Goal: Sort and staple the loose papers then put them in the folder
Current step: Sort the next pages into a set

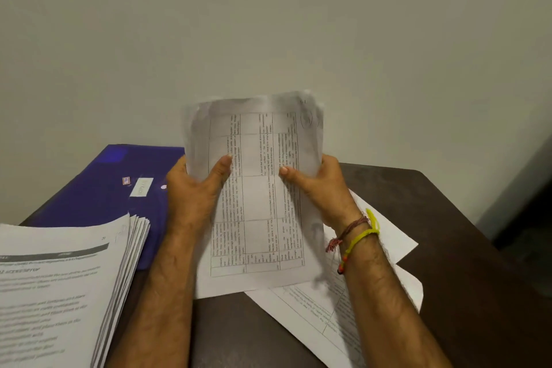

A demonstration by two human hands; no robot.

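At the lower left of the frame, nearest you, sits a thick stack of printed pages, its edges fanned toward the middle. At the lower right, a few loose sheets lie askew on the dark table, partly under your right forearm.

In the centre, you hold a small sheaf upright between both hands, its printed table turned sideways. Your left hand grips the left edge, thumb pressed on the front and fingers hidden behind. Your right hand grips the right edge the same way, thumb on the front. The top corners of the sheaf are blurred, so you cannot tell how many sheets it holds or whether its edges are flush.

Further back, in the middle left, the blue folder lies flat and closed on the table, partly under the stack. No stapler shows anywhere in the frame.

You seem to be in the sorting step, gathering or squaring one set before stapling. Next you would need to tap the edges level and keep a firm pinch on one corner so the sheets do not slide. Then you must find the stapler, which is out of view. The folder has yet to be opened.
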